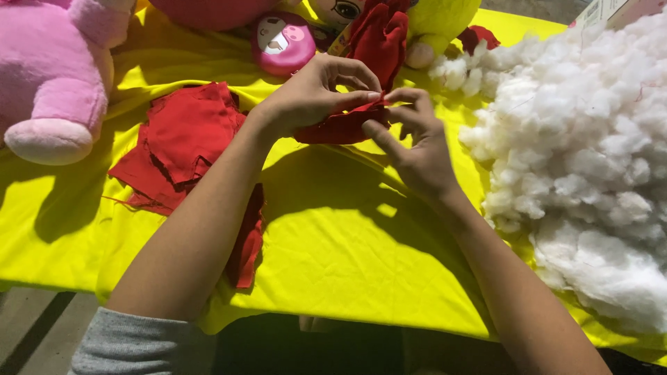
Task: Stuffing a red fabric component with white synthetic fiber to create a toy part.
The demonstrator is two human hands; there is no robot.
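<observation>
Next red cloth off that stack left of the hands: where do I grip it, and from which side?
Probably the top piece's right-hand edge, approached from the right: the stack of red cloth pieces lies flat on the yellow cloth, and that edge overhangs the pieces beneath. The left hand is nearest; both it and the right hand are pinching the small red piece.

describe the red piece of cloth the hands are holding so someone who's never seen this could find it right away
Start at the yellow cloth covering the table, with white stuffing heaped on its right. Near the top middle, the left hand and right hand pinch a small red fabric piece. Unlike the red scraps lying flat to the left, it is lifted between fingers.
</observation>
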